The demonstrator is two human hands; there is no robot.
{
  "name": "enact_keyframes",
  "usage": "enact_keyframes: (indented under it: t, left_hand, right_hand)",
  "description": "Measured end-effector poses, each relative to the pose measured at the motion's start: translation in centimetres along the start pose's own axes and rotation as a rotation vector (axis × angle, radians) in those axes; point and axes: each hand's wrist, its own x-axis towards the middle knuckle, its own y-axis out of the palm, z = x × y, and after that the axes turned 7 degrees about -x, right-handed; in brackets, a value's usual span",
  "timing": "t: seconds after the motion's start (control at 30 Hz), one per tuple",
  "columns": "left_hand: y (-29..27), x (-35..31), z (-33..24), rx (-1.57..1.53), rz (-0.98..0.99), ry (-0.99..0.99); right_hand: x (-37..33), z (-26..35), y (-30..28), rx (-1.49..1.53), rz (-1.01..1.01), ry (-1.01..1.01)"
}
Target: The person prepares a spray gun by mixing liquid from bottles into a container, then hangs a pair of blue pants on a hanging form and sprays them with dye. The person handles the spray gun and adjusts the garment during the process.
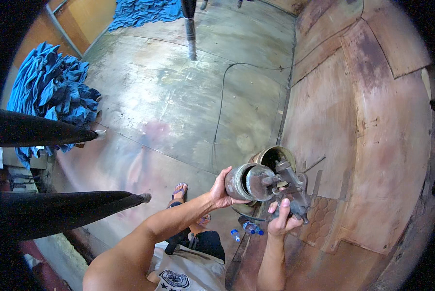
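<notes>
My left hand (219, 191) is wrapped round the side of a round metal cup (235, 184), which is tilted with its mouth to the right. At that mouth is the round lid (259, 183) of a stained metal spray gun (292, 183), and a dark gap shows between lid and rim. The spray gun is in my right hand (281, 221), its fingers closed round the body and the thumb raised along it. Just behind the gun, a metal can (274, 154) stands open, partly hidden by the cup and gun.
Plastic bottles (250, 226) with blue caps lie below my hands. A thin dark hose (222, 102) crosses the floor. Blue garments are heaped at the left (52, 87) and at the far end (144, 12). Black padded poles (67, 208) jut in from the left. Stained boards (329, 116) line the right.
</notes>
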Motion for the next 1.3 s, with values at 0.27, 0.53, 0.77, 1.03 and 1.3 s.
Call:
enact_keyframes:
  t: [0.27, 0.53, 0.77, 1.03, 1.3]
  left_hand:
    - [5.2, -4.4, -3.1, -0.064, 0.063, -0.048]
    - [12.4, -6.0, -8.3, -0.120, 0.074, 0.351]
    - [15.4, -8.4, -18.0, -0.235, 0.398, 0.240]
    - [18.4, -10.2, -33.1, -0.324, -0.004, 0.433]
    - [21.0, -13.9, -48.7, -0.443, 0.140, 0.674]
  right_hand:
    - [4.4, 2.5, 3.4, 0.128, 0.211, 0.077]
    - [8.6, 5.8, 12.7, 0.121, 0.123, -0.019]
    - [11.8, 8.7, 20.4, 0.237, 0.415, -0.096]
    - [18.5, 5.5, 35.2, 0.250, 0.654, -0.029]
    - [25.0, 7.3, 53.2, 0.171, 0.740, -0.077]
